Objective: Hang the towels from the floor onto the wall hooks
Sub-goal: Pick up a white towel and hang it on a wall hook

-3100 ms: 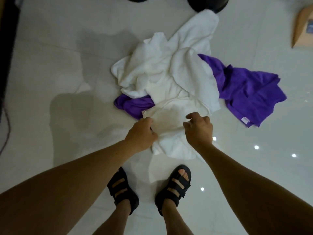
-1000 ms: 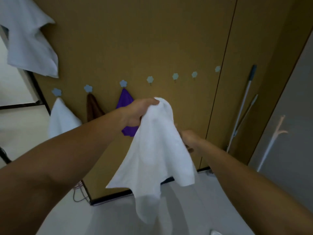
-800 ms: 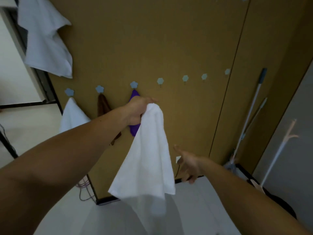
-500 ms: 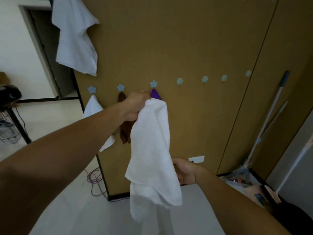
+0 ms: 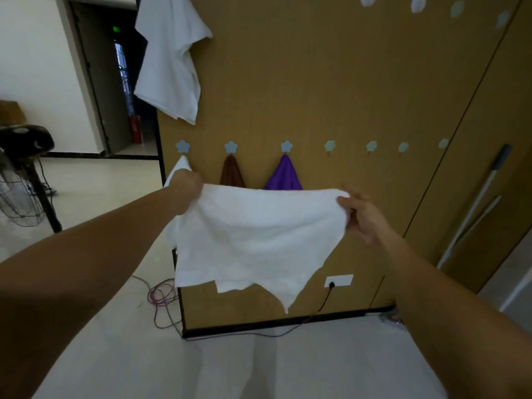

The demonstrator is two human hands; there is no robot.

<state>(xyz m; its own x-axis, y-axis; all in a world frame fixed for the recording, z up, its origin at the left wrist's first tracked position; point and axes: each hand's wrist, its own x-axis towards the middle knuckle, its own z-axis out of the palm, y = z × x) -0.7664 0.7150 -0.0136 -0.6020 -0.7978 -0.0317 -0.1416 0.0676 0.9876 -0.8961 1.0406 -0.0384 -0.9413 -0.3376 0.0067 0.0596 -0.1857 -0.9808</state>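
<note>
White towel held spread before the wall, left hand and right hand each gripping a top corner. Three lower hooks carry hung towels; fourth hook and those beyond stand free. Hanging judged outstanding.

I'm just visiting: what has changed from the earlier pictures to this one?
The white towel came up from the floor pile to the wall. A moment ago it hung bunched from the left hand alone; now the right hand pinches its other top corner and both hold it spread wide. Unchanged: the leftmost towel, brown towel and purple towel hang on the first three hooks; the fourth hook is bare.
</note>
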